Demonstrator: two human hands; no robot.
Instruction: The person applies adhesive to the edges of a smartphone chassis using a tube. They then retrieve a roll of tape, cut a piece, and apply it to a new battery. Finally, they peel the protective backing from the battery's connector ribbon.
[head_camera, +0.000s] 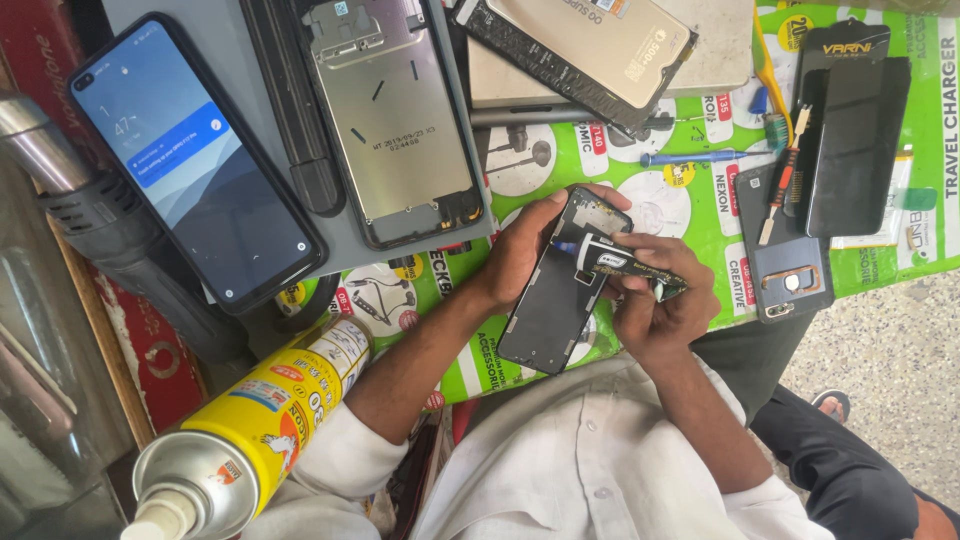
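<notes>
**Phone frame held over the lap, small tube worked at its top edge**

Phone frame (555, 290), a dark, opened handset shell, sat tilted in the left hand (520, 250), just off the surface (690, 180) edge & above the lap. Left grip was clenched round the frame's upper end, thumb on the top rim. Right hand (665, 310) was closed on a small dark tube (630, 268), its tip touching the frame's top w/ a blue bit showing there.

Judgement: frame looked thin, light & stiff but fragile, probably prone to flex or crack if squeezed mid-panel; smooth face likely slippery. Best held by the long side rails, not the flat face.

Nearby: lit phone (195, 160) top left, bare metal mid-frame (395, 120) beside it, yellow spray can (260, 420) lower left, black glass panel (855, 140) far right.
</notes>
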